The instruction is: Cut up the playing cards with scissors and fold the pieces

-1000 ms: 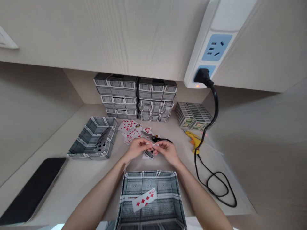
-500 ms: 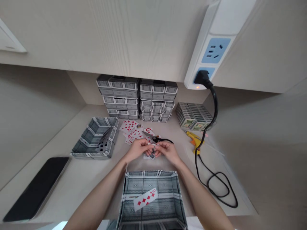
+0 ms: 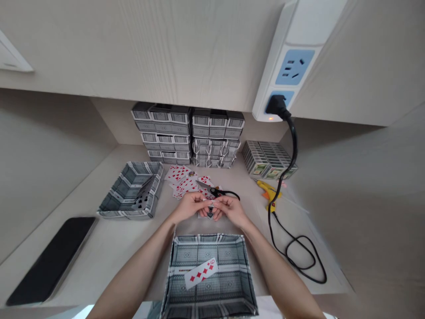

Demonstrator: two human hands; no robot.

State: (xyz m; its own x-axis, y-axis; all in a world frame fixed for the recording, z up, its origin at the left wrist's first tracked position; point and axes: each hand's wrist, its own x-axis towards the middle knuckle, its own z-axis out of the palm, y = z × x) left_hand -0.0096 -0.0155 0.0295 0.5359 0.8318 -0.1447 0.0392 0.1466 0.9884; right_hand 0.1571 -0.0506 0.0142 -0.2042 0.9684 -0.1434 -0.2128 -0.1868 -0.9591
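Both hands meet over the middle of the desk, pinching one playing card (image 3: 210,212) between them. My left hand (image 3: 191,205) is closed on its left side, thumb on top. On the right side my right hand (image 3: 231,210) grips it the same way; the fingers partly cover the card. Just beyond the hands lie black-handled scissors (image 3: 217,191), blades toward the left, on loose red-suited playing cards (image 3: 182,181). Nearest me is an open box made of cards (image 3: 189,254), with a cut strip of a diamonds card (image 3: 201,274) inside.
A second card-made box (image 3: 128,214) holding cards stands left, near a black phone-like slab (image 3: 53,261). Stacked card boxes (image 3: 166,128) line the back, beside packed card decks (image 3: 268,159). A yellow glue gun (image 3: 270,192) lies right; its black cable (image 3: 295,146) hangs from a power strip (image 3: 282,71).
The view has shifted slightly. Both hands stay together at the same spot, and the card between them has turned a little in the fingers.
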